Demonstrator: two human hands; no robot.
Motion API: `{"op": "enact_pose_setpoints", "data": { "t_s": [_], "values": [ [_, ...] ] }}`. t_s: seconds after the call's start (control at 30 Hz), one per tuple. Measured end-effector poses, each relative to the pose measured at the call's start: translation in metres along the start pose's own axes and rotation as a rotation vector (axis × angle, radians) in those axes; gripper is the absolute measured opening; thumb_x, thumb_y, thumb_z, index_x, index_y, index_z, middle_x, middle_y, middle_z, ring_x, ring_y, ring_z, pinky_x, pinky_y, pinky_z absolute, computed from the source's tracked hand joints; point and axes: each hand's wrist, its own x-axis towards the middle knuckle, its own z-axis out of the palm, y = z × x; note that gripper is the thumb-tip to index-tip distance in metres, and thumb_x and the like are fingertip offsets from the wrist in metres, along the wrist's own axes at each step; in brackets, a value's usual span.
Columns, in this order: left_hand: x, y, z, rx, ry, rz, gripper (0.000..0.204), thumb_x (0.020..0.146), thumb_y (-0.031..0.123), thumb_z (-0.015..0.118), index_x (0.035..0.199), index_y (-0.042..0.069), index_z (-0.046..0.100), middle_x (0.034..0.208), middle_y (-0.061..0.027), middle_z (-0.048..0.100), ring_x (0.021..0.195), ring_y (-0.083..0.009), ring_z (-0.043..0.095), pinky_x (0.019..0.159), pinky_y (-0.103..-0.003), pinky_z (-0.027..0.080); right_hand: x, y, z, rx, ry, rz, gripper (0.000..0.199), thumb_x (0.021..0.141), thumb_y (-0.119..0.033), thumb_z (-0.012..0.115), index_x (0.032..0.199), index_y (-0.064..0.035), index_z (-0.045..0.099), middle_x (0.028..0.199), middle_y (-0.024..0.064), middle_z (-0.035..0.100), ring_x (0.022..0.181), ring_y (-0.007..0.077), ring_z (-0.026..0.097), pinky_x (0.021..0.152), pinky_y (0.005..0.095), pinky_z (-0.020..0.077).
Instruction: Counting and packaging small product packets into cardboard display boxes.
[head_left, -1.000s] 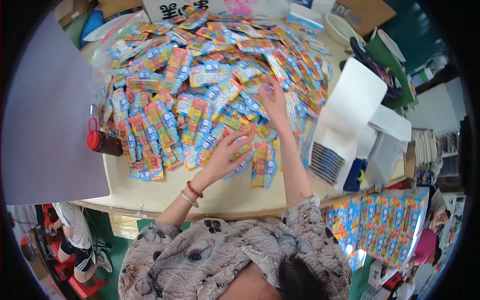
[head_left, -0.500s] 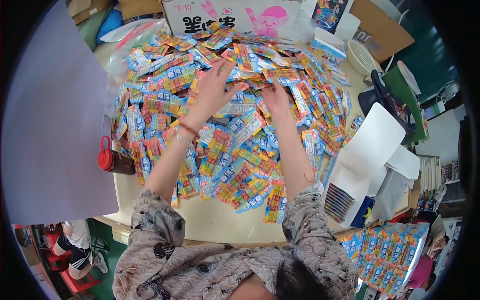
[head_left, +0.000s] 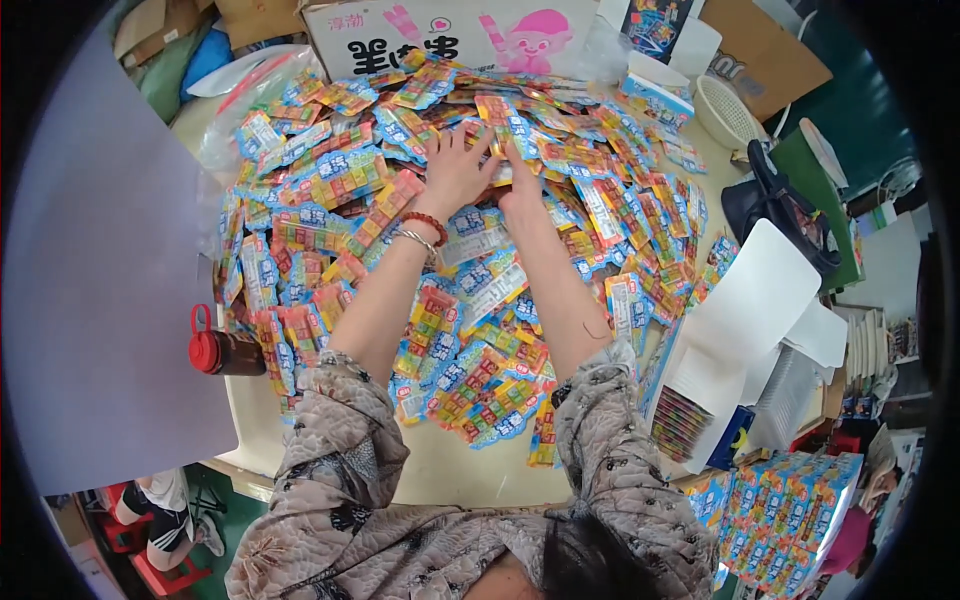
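A broad heap of small flat packets (head_left: 430, 325), blue at one end with rows of red, yellow and green blocks, covers the table (head_left: 450, 465). My left hand (head_left: 458, 172) lies on the far middle of the heap, fingers spread over the packets. Close beside it, my right hand (head_left: 522, 190) has a finger stretched along a packet's edge; its other fingers are partly hidden. Between and just beyond my fingertips, a blue and yellow packet (head_left: 505, 118) lies on top, touched by them. I see no packet lifted clear of the heap.
A brown bottle with a red lid (head_left: 225, 352) stands at the left table edge. A white printed carton (head_left: 450, 40) is behind the heap. To the right are an open white box (head_left: 745, 300), a dark bag (head_left: 790, 215) and a white basket (head_left: 725, 112). Stacked display boxes (head_left: 790, 520) stand lower right.
My hands have come closer together, the left moving right and the right moving left, around one spot in the heap. Some packets under them have shifted. The view has tilted slightly.
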Motion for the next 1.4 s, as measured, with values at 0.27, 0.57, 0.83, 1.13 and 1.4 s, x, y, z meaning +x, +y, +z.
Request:
{"op": "enact_pose_setpoints", "data": {
  "t_s": [0.27, 0.57, 0.83, 1.13, 1.4],
  "values": [
    [-0.088, 0.066, -0.078, -0.029, -0.094, -0.084, 0.061, 0.094, 0.046, 0.049, 0.146, 0.015, 0.038, 0.140, -0.0280, 0.037, 0.124, -0.0450, 0.039, 0.105, -0.054, 0.027, -0.146, -0.035, -0.020, -0.274, 0.057, 0.041, 0.047, 0.079, -0.010, 0.076, 0.118, 0.0023, 0.053, 0.110, 0.0075, 0.062, 0.092, 0.0186, 0.063, 0.073, 0.0339, 0.0530],
    [-0.252, 0.133, -0.134, -0.341, -0.254, -0.245, 0.071, 0.087, 0.042, 0.063, 0.148, 0.019, 0.036, 0.155, -0.0230, 0.017, 0.139, -0.0469, 0.019, 0.113, -0.058, 0.017, -0.298, -0.024, -0.112, -0.518, 0.008, -0.013, 0.027, 0.088, -0.016, 0.068, 0.111, -0.0020, 0.063, 0.106, 0.0049, 0.067, 0.095, 0.0135, 0.063, 0.080, 0.0296, 0.0496],
    [-0.295, 0.139, -0.164, -0.365, -0.296, -0.275, 0.070, 0.086, 0.034, 0.066, 0.148, 0.023, 0.035, 0.157, -0.0175, 0.015, 0.144, -0.0406, 0.015, 0.113, -0.057, 0.017, -0.354, -0.066, -0.134, -1.983, -0.198, 0.160, 0.046, 0.092, -0.046, 0.058, 0.104, -0.0016, 0.064, 0.073, 0.0080, 0.066, 0.058, 0.0193, 0.061, 0.055, 0.0347, 0.0438],
    [-0.309, 0.125, -0.179, -0.409, -0.079, -0.293, 0.066, 0.086, 0.024, 0.067, 0.144, 0.013, 0.039, 0.142, -0.0165, 0.037, 0.130, -0.0371, 0.034, 0.105, -0.051, 0.026, -0.327, -0.052, -0.101, -1.992, -0.418, -0.901, 0.059, 0.081, -0.034, 0.072, 0.127, -0.0027, 0.052, 0.116, 0.0183, 0.052, 0.108, 0.0317, 0.051, 0.087, 0.0408, 0.0443],
    [-0.288, 0.056, -0.192, -0.122, -0.132, -0.477, 0.057, 0.081, 0.027, 0.073, 0.128, 0.003, 0.052, 0.115, -0.0191, 0.054, 0.105, -0.0344, 0.053, 0.091, -0.045, 0.039, -0.300, -0.058, -0.107, -1.964, -0.327, -0.544, 0.085, 0.070, -0.041, 0.079, 0.135, 0.0004, 0.041, 0.111, 0.0163, 0.051, 0.102, 0.0305, 0.051, 0.086, 0.0412, 0.0442]
  ]
}}
